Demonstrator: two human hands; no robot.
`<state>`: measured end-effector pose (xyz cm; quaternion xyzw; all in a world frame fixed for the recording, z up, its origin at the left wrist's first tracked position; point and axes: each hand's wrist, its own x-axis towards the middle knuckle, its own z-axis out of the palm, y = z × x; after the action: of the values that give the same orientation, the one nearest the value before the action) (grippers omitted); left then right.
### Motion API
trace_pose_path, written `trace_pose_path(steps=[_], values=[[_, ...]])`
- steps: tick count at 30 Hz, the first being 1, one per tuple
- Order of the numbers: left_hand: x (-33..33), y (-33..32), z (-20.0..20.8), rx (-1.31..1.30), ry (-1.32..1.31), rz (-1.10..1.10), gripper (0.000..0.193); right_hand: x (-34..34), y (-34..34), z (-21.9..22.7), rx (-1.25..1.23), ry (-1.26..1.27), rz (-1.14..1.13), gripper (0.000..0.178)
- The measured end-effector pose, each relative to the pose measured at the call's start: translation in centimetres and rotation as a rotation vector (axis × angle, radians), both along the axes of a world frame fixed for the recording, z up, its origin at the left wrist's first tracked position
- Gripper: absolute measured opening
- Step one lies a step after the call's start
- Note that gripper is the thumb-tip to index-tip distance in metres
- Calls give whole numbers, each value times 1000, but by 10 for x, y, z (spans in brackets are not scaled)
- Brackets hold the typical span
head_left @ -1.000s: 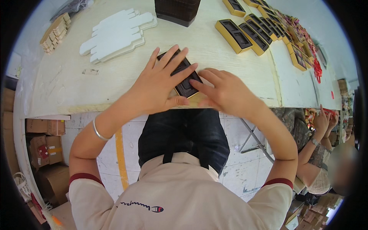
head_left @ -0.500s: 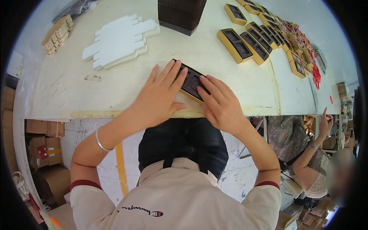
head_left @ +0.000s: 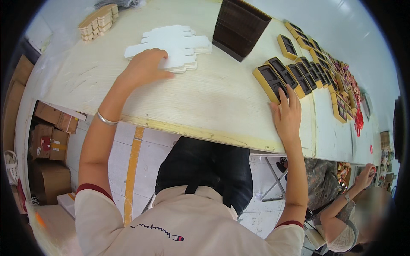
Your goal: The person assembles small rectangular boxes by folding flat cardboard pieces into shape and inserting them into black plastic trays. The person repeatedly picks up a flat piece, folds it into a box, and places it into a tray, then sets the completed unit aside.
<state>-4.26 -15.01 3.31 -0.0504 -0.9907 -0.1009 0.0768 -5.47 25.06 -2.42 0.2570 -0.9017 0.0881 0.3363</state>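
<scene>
My left hand (head_left: 143, 68) is over the near left part of a stack of flat white box blanks (head_left: 175, 40), thumb and fingers apart. Its fingertips reach the top sheet; whether they press on it I cannot tell. On the right, my right hand (head_left: 288, 113) has its fingers stretched and parted at the near end of a shallow gold box with a black moulded insert (head_left: 268, 79). Its fingertips touch that end. The box lies beside a similar gold box (head_left: 282, 70), the first of several set side by side.
A tall stack of dark brown inserts (head_left: 240, 27) stands at the back middle. Pale folded card pieces (head_left: 98, 22) lie at the far left. Filled gold boxes (head_left: 339, 109) and red ribbon (head_left: 358, 123) are further right. Another person's hand (head_left: 365, 177) is at the lower right.
The gold box that was between both hands at the table's front edge is now at the left end of the row. My left hand has moved to the white blanks. The view has turned.
</scene>
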Motion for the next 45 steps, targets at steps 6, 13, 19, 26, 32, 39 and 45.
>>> trace_pose_path(steps=[6,13,19,26,32,39,45], values=[[-18,-28,6,78,-87,-163,38,7,3,0,-128,-45,33,33],[-23,-35,4,74,-136,-244,23,6,4,-2,-201,-94,79,30],[3,-20,13,-240,281,-81,17,7,6,2,-244,-9,110,33],[115,68,-2,-54,716,-616,7,51,3,18,-264,130,318,45],[115,99,-28,381,72,-565,12,123,-38,-6,-112,221,616,20],[89,115,-27,371,34,-467,22,132,-58,-9,42,-13,398,29],[106,110,-44,251,241,-669,21,122,-63,-15,-102,-143,444,31]])
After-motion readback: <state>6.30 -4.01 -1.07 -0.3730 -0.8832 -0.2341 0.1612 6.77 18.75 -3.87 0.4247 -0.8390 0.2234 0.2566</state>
